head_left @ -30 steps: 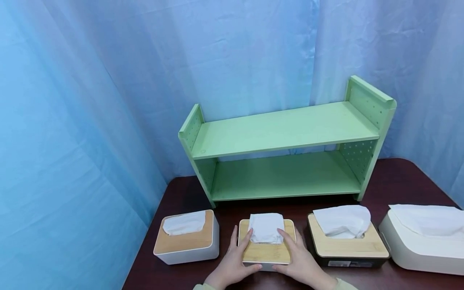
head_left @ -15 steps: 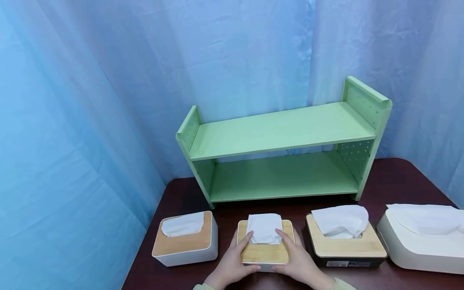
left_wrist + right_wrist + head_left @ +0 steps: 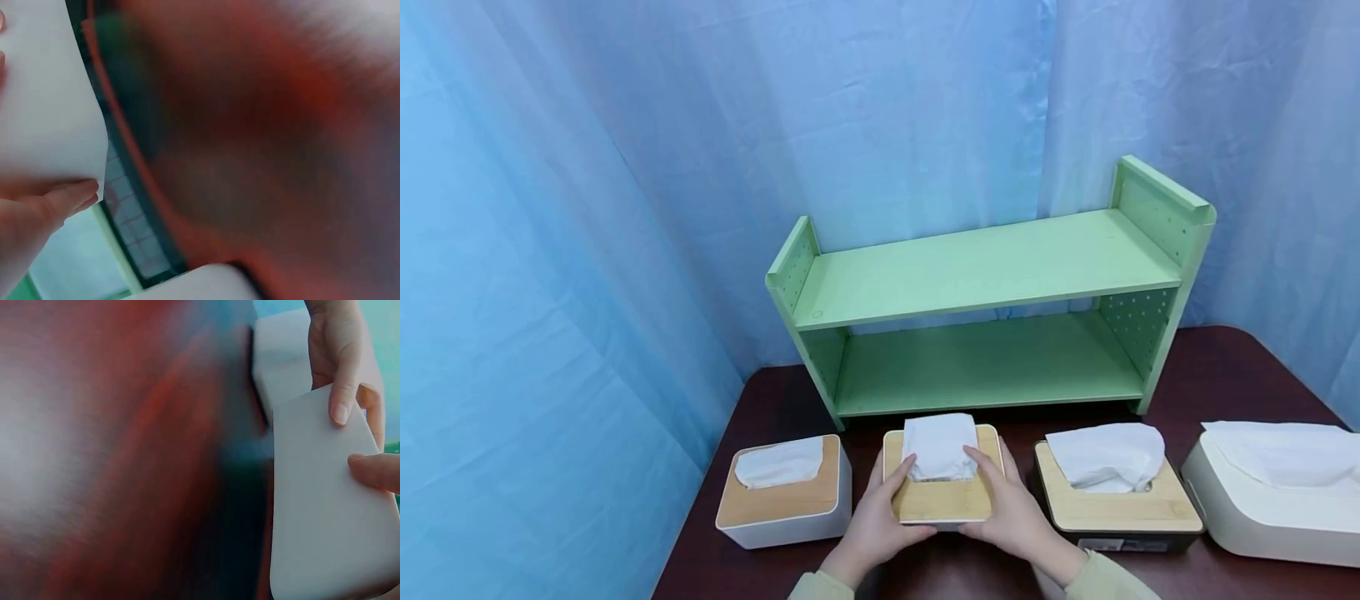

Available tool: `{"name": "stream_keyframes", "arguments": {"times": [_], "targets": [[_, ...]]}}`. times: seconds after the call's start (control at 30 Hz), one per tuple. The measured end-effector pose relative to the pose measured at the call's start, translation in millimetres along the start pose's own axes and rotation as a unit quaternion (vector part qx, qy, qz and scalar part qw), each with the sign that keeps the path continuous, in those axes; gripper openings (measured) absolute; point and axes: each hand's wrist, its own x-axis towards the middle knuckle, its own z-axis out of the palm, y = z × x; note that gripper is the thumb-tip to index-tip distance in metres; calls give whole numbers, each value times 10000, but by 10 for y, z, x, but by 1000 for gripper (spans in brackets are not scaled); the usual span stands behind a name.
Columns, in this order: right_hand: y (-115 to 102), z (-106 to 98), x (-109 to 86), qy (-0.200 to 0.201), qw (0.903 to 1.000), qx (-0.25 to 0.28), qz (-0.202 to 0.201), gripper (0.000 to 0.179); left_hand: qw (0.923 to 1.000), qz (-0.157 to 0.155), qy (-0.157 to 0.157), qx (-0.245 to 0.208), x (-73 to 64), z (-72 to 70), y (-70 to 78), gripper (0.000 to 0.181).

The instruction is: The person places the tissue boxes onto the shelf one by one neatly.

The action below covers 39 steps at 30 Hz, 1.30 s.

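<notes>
Two hands grip a wooden-lidded tissue box in front of a green shelf

Head view: A dark reddish-brown table (image 3: pixel 1247 375) stands before blue curtains (image 3: pixel 587 167), which fill the background and the left side. Toward the back of the table is a two-tier green shelf (image 3: pixel 992 362). In front of it, the wooden-lidded tissue box (image 3: pixel 943 504) is held between the hands and looks raised just off the tabletop. The left hand (image 3: pixel 876 517) and right hand (image 3: pixel 1015 512) grip it from either side, thumbs against the near wall, index fingers on the lid beside the tissue, other fingers along the sides. Pale sleeves (image 3: pixel 1108 575) cover the wrists. A white-sided tissue box (image 3: pixel 793 500) sits to the left; a black-based one (image 3: pixel 1138 512) and an all-white one (image 3: pixel 1270 525) stand to the right.

Left wrist view: The held box's white wall fills the upper left, with fingers (image 3: pixel 69 200) bent against its edge. Much else is a reddish blur.

Right wrist view: Both thumbs press the pale wall, their tips apart. The surface at left is blurred.
</notes>
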Motion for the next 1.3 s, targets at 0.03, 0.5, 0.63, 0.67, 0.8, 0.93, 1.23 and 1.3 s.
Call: {"name": "stream_keyframes", "arguments": {"times": [0.03,0.5,0.63,0.67,0.8,0.93,1.23,1.3], "targets": [[-24,-21,31,27,10000,11,-47,99,10000,5,26,17,24,-28,20,96],[-169,-160,428,45,9995,103,-294,98,9981,249,490,266,322,-273,139,96],[-141,-149,529,-10,9993,212,-319,97,9986,144,425,267,390,-299,124,95],[-134,-145,554,-13,9992,239,-326,97,9988,121,407,238,408,-305,123,94],[-102,-128,648,-18,9991,291,-322,97,9993,86,341,131,486,-311,111,94],[-72,-115,723,-48,9991,353,-238,98,9994,38,343,-26,557,-296,78,93],[-6,-53,829,-198,9985,493,-100,99,9993,-76,345,-134,623,-281,4,92],[-5,-48,843,-201,9986,473,-98,99,9992,-110,348,-137,636,-282,-1,92]]}}
